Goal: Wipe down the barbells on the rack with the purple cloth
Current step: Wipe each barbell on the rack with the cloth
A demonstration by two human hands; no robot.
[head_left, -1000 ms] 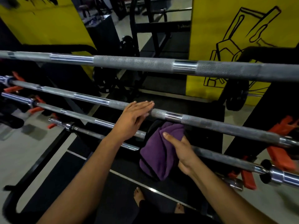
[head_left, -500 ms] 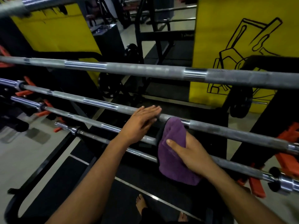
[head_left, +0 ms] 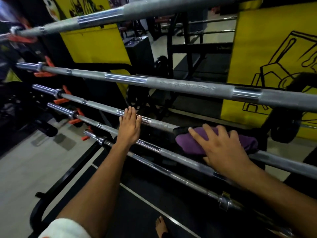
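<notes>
At the bottom edge of the frame a bare foot (head_left: 161, 225) stood on the dark mat (head_left: 137, 212), and a white sleeve (head_left: 65, 228) showed at the lower left. From there the two forearms reached up toward the rack of barbells, which ran as slanting lines from the left of the frame down to the right. The nearest barbell (head_left: 171, 176) passed under both arms, with its collar at the lower right. The next barbell (head_left: 185, 161) ran beneath the wrists. The right hand (head_left: 221, 148), right of centre, lay with spread, fairly straight fingers pressed flat on the purple cloth (head_left: 190, 143), which was bunched over the third barbell (head_left: 159, 125) and covered a stretch of it. The left hand (head_left: 129, 127), at the centre of the frame, rested on that same barbell to the left of the cloth, well apart from it, its fingers straight and close together, laid over the bar and holding nothing. Orange hooks (head_left: 60, 100) carried the bar ends at the left of the frame. Above the hands a thicker-looking barbell (head_left: 180, 85) crossed the middle of the frame, and another barbell (head_left: 120, 12) slanted across the top. Behind them stood yellow panels (head_left: 92, 43) at the upper left and a yellow panel with a black line drawing (head_left: 274, 54) at the right, with dark gym frames (head_left: 188, 47) between them
</notes>
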